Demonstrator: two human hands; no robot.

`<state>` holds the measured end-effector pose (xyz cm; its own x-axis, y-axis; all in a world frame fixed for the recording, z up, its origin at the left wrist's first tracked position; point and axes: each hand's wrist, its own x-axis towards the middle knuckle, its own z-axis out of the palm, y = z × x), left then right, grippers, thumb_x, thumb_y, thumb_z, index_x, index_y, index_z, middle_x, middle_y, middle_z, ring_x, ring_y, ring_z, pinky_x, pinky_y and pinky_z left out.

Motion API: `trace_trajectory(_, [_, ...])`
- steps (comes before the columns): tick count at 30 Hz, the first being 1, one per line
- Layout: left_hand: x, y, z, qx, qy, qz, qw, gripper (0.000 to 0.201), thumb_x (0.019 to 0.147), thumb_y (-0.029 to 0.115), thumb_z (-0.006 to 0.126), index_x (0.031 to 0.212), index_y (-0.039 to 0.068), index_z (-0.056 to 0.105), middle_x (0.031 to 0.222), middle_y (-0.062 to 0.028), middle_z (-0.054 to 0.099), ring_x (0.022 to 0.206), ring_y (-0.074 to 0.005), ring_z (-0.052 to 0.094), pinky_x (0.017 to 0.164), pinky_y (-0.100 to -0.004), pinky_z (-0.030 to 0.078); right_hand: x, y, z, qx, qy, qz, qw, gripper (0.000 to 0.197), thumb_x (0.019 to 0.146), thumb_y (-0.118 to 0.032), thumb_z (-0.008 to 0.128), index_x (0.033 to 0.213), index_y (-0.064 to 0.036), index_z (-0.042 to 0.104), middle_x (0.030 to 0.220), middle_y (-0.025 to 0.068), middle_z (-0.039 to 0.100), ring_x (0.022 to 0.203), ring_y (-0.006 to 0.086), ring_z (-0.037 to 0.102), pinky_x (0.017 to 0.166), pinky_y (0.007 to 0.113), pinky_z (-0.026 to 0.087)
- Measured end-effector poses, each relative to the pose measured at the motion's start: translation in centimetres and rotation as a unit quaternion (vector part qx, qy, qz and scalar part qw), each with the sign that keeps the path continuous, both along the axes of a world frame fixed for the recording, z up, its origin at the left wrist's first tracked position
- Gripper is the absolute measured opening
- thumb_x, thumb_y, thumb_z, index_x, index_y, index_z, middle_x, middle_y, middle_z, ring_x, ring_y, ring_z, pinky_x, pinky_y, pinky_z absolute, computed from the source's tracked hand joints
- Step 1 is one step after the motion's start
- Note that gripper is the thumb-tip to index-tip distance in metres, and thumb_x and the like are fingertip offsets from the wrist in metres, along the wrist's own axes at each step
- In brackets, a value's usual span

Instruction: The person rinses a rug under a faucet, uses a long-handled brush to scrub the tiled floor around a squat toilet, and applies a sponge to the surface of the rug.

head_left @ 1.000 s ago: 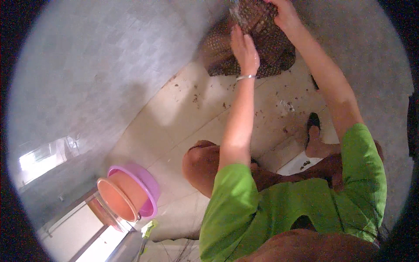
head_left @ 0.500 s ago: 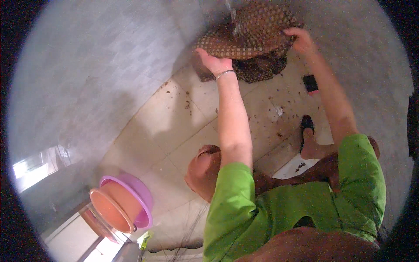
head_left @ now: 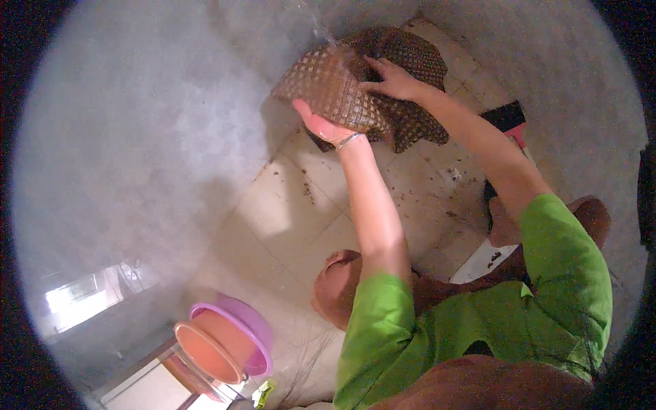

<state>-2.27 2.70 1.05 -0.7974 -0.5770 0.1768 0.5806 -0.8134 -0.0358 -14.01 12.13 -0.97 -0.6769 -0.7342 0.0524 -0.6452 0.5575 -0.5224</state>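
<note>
A brown, checked cloth or mat (head_left: 335, 89), wet-looking and partly bunched, lies in front of me beside the grey wall; I cannot tell its exact kind. A thin stream of water (head_left: 321, 31) falls onto its upper part. My left hand (head_left: 324, 128), with a bracelet at the wrist, grips the near left edge, its fingers partly hidden under the material. Over the middle fold, my right hand (head_left: 395, 80) has its fingers apart, touching or just above the surface. The far part of the mat (head_left: 417, 58) sags in dark folds onto the tiles.
Dark bits of debris (head_left: 306, 188) are scattered over the beige tiled floor (head_left: 273, 219). A black-headed brush or squeegee (head_left: 504, 116) with a pink and white handle lies right of my right forearm. Purple (head_left: 263, 335) and orange basins (head_left: 208, 352) stand nested at lower left.
My right hand has left the mat's far right edge and moved left to its middle, fingers apart. The left hand has shifted slightly left and down, still holding; the raised mat has folded down.
</note>
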Motion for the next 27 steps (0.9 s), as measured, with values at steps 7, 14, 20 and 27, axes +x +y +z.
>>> trace_trajectory(7, [1.7, -0.8, 0.0, -0.036, -0.092, 0.066, 0.993, 0.051, 0.082, 0.042, 0.026, 0.118, 0.006, 0.032, 0.120, -0.0129, 0.034, 0.109, -0.0311, 0.033, 0.090, -0.0469, 0.025, -2.6, 1.2, 5.2, -0.183, -0.216, -0.062, 0.957, 0.056, 0.066, -0.037, 0.059, 0.102, 0.0033, 0.048, 0.094, 0.0148, 0.054, 0.086, 0.0220, 0.051, 0.081, 0.030, 0.037])
trace_trajectory(14, [-0.6, 0.8, 2.1, -0.247, -0.217, 0.058, 0.943, 0.040, 0.081, 0.034, 0.037, 0.109, 0.006, 0.042, 0.115, -0.0074, 0.039, 0.102, -0.0220, 0.040, 0.083, -0.0391, 0.034, 9.3, -1.7, 8.8, -0.354, 0.139, 0.149, 0.913, 0.019, 0.070, -0.020, 0.049, 0.084, -0.0077, 0.055, 0.079, 0.0144, 0.052, 0.073, 0.0312, 0.049, 0.069, 0.038, 0.042])
trace_trajectory(20, [-3.1, 4.6, 1.4, -0.133, -0.312, 0.066, 0.939, 0.040, 0.082, 0.040, 0.036, 0.102, 0.006, 0.044, 0.104, -0.0050, 0.046, 0.092, -0.0172, 0.044, 0.081, -0.0305, 0.032, 1.3, -5.7, 8.7, -0.112, 0.071, -0.033, 0.991, 0.036, 0.072, -0.043, 0.044, 0.075, -0.0077, 0.053, 0.065, 0.0128, 0.054, 0.063, 0.0296, 0.053, 0.057, 0.038, 0.041])
trace_trajectory(27, [-2.2, 0.3, -1.9, -0.188, 0.038, 0.023, 0.981, 0.041, 0.081, 0.046, 0.030, 0.095, 0.010, 0.042, 0.095, -0.0033, 0.045, 0.092, -0.0179, 0.043, 0.082, -0.0341, 0.033, 7.5, -4.4, 7.3, -0.092, 0.095, 0.080, 0.988, 0.044, 0.068, -0.053, 0.045, 0.062, -0.0109, 0.059, 0.064, 0.0125, 0.055, 0.063, 0.0299, 0.054, 0.055, 0.039, 0.043])
